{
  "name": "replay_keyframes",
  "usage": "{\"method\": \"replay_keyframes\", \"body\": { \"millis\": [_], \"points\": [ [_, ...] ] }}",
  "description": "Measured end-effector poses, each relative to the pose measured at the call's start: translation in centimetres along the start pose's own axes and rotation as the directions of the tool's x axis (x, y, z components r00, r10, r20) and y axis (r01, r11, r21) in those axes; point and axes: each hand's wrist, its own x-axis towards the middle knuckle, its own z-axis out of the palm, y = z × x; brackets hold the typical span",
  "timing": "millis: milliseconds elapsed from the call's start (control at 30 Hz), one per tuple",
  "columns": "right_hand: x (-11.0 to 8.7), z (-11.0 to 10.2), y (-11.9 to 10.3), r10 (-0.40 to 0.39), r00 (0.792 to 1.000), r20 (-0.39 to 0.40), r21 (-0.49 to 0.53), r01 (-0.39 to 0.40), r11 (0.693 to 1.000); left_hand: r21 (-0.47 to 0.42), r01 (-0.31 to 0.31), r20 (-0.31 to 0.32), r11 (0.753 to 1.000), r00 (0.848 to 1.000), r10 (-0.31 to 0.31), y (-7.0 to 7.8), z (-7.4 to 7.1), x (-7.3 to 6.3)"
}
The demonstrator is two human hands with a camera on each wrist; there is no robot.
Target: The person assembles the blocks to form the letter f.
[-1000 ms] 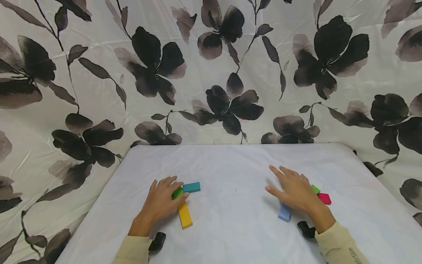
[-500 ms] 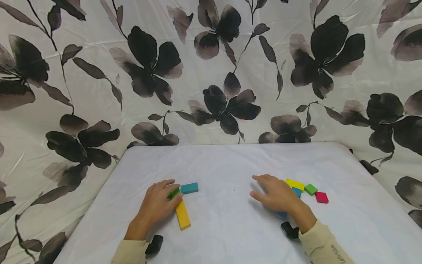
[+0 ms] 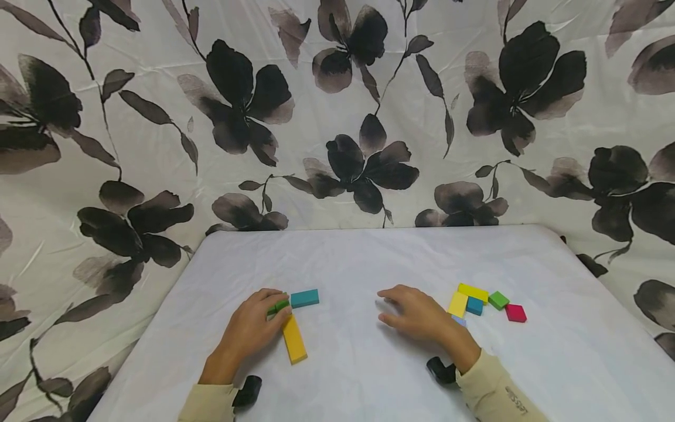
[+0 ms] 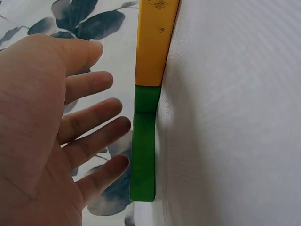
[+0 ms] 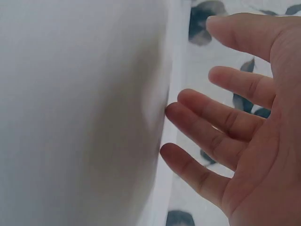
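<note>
My left hand [image 3: 250, 328] rests close over green blocks [image 3: 278, 306], its thumb and fingers loosely bent beside them. In the left wrist view the spread fingers of that hand [image 4: 61, 117] stand apart from a longer green block [image 4: 143, 157] and a short green block [image 4: 147, 99]. An orange-yellow block [image 3: 294, 341] runs toward me from the green ones, and a teal block [image 3: 304, 298] lies at their right. Above the white cloth, my right hand [image 3: 422, 316] holds nothing. Its fingers [image 5: 202, 122] are relaxed and spread in the right wrist view, fingertips near the cloth.
Right of my right hand lie two yellow blocks [image 3: 473, 292], a blue block [image 3: 475, 306], a light blue block [image 3: 458, 320] partly hidden, a green block [image 3: 498, 300] and a red block [image 3: 515, 313]. A flowered sheet [image 3: 358, 117] hangs behind the white table [image 3: 348, 369].
My right hand has moved left, away from the right-hand blocks, uncovering the yellow and blue ones. The left hand stays over the green blocks, its fingers drawn closer together.
</note>
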Motion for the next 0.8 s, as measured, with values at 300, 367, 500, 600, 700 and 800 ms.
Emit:
{"method": "replay_keyframes", "body": {
  "millis": [300, 367, 500, 600, 700, 800],
  "points": [
    [1.4, 1.8, -2.4, -0.106, 0.994, 0.026, 0.025, 0.105, 0.994, 0.004, 0.010, -0.023, 1.000, 1.000, -0.010, -0.2, -0.1, -0.4],
    [1.7, 2.2, -2.9, -0.123, 0.992, 0.029, 0.024, 0.122, 0.992, 0.012, 0.014, -0.023, 1.000, 1.000, -0.014, -0.2, -0.2, -0.4],
    [2.3, 2.9, -4.2, -0.133, 0.989, 0.058, 0.022, 0.132, 0.991, 0.026, 0.023, -0.021, 0.999, 1.000, -0.022, -0.3, -0.3, -0.5],
    [2.7, 3.4, -5.3, -0.142, 0.986, 0.085, 0.027, 0.140, 0.990, 0.034, 0.026, -0.017, 0.999, 1.000, -0.026, -0.3, -0.3, -0.5],
    [3.1, 3.7, -6.2, -0.156, 0.982, 0.104, 0.023, 0.154, 0.988, 0.039, 0.030, -0.004, 0.999, 1.000, -0.030, -0.4, -0.3, -0.5],
    [3.4, 4.1, -7.0, -0.164, 0.980, 0.117, 0.015, 0.163, 0.987, 0.044, 0.033, 0.013, 0.999, 0.999, -0.033, -0.5, -0.2, -0.4]
  ]
}}
